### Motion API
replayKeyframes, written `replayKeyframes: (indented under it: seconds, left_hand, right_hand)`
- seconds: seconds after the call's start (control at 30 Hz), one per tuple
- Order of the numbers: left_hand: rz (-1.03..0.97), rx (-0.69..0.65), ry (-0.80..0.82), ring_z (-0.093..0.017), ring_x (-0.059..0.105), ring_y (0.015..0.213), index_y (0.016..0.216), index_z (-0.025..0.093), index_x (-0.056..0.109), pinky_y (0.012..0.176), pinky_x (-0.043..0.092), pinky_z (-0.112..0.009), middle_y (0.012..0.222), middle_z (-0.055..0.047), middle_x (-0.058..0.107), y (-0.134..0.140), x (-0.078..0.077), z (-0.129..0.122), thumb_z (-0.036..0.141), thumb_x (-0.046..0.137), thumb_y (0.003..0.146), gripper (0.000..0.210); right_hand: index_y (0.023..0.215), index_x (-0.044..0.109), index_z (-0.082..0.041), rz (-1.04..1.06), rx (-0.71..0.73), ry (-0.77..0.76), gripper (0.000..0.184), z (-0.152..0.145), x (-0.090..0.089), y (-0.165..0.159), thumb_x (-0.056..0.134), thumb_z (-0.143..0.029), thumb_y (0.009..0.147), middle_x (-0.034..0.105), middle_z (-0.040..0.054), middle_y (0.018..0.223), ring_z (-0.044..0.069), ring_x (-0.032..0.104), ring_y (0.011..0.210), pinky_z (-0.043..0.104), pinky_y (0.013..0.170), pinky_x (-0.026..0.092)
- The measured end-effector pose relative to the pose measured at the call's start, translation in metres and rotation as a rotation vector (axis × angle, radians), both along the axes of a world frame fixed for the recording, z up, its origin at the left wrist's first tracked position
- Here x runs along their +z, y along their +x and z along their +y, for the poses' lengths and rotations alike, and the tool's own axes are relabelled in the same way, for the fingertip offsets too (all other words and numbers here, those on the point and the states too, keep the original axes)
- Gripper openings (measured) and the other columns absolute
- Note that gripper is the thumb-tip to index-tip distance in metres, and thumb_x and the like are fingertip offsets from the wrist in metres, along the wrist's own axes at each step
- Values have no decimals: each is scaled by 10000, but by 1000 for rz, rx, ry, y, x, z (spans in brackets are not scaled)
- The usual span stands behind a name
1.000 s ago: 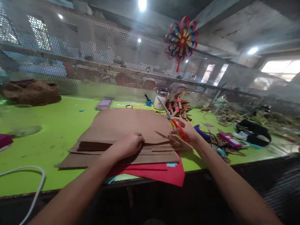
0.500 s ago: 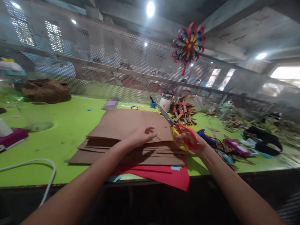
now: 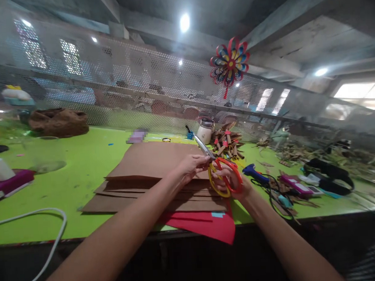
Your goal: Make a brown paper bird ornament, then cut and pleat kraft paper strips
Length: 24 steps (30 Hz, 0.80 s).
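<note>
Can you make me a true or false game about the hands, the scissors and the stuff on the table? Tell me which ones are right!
1. The right hand holds the scissors. True.
2. The scissors' handles are both blue. False: one is red, one yellow.
3. A red sheet pokes out from under the brown sheets. True.
4. The left hand is on the red sheet. False: it's up by the scissors.
5. A blue tool lies right of the brown sheets. True.

We can read no words, brands, numbers or signs anywhere; the pale patch on the magenta device [image 3: 296, 186] at right is too small for us to make out; the mauve item [image 3: 137, 136] is partly pixelated, so we cannot tell whether it bears lettering. On the white jar [image 3: 205, 135] we find nothing legible.
</note>
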<state>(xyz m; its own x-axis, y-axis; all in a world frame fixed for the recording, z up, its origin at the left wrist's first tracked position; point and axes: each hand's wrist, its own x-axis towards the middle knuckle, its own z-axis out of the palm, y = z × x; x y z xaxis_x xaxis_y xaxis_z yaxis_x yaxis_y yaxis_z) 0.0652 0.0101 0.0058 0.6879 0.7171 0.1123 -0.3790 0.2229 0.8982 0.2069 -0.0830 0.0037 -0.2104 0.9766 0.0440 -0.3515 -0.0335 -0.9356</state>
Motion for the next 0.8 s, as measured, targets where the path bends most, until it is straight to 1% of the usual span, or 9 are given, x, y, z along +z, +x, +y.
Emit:
replayKeyframes:
  seconds: [0.1, 0.2, 0.3, 0.4, 0.47, 0.6, 0.67, 0.73, 0.8]
  left_hand:
    - [2, 86, 52, -150, 620, 744, 728, 85, 687, 804, 467, -320, 765, -82, 688, 2, -2, -1, 265, 774, 618, 227]
    - [74, 199, 141, -123, 602, 625, 644, 84, 643, 721, 486, -305, 648, -51, 654, 4, 0, -2, 179, 702, 699, 125]
    - [137, 236, 187, -112, 591, 578, 596, 96, 582, 659, 493, -292, 604, -34, 627, 7, 3, -4, 95, 614, 753, 160]
    - [155, 253, 207, -107, 589, 584, 585, 105, 543, 639, 496, -279, 599, -27, 613, 8, 6, -5, 63, 576, 768, 191]
    - [118, 270, 174, -104, 601, 614, 592, 111, 520, 641, 491, -252, 612, -30, 613, 6, 10, -3, 51, 565, 773, 196]
    - [49, 317, -7, -86, 606, 598, 610, 131, 462, 565, 444, -177, 605, -12, 588, 0, 20, 9, 49, 532, 782, 203]
    - [46, 347, -20, -78, 595, 584, 618, 136, 464, 556, 432, -169, 602, -3, 573, 0, 24, 17, 64, 511, 782, 185]
    - [87, 372, 69, -81, 581, 587, 620, 141, 481, 595, 446, -187, 603, 1, 568, 3, 26, 25, 97, 522, 768, 160]
    - [238, 316, 238, -98, 560, 589, 607, 148, 505, 621, 449, -211, 589, 11, 563, 7, 22, 31, 155, 568, 733, 141]
  right_hand:
    - [865, 468, -207, 11, -41, -14, 265, 0, -1, 0, 603, -142, 646, 453, -69, 604, 37, 337, 414, 164, 384, 222]
    - [859, 481, -205, -18, -71, -4, 266, -1, -1, -1, 609, -150, 632, 452, -73, 576, 37, 338, 396, 166, 373, 235]
    - [842, 489, -199, -71, -128, 12, 257, -1, -2, -2, 617, -166, 622, 434, -81, 513, 43, 339, 364, 172, 352, 249]
    - [806, 477, -205, -114, -206, 9, 274, 0, -3, -2, 651, -172, 598, 402, -98, 466, 48, 338, 344, 172, 336, 263]
    - [770, 458, -211, -142, -260, 19, 289, 0, -1, 0, 678, -174, 586, 375, -110, 443, 46, 330, 333, 167, 329, 265]
    - [708, 419, -211, -118, -307, 45, 318, -1, 1, 11, 704, -181, 570, 380, -110, 447, 38, 337, 337, 156, 332, 266]
    - [716, 429, -210, -94, -322, 51, 314, -2, -1, 19, 709, -198, 573, 390, -106, 464, 37, 354, 352, 152, 345, 278]
    - [745, 447, -211, -84, -340, 58, 303, -2, -3, 28, 708, -215, 590, 398, -103, 484, 38, 363, 365, 152, 351, 284]
    - [770, 456, -214, -77, -353, 75, 298, -3, -5, 35, 706, -229, 609, 415, -98, 511, 37, 361, 370, 155, 346, 277]
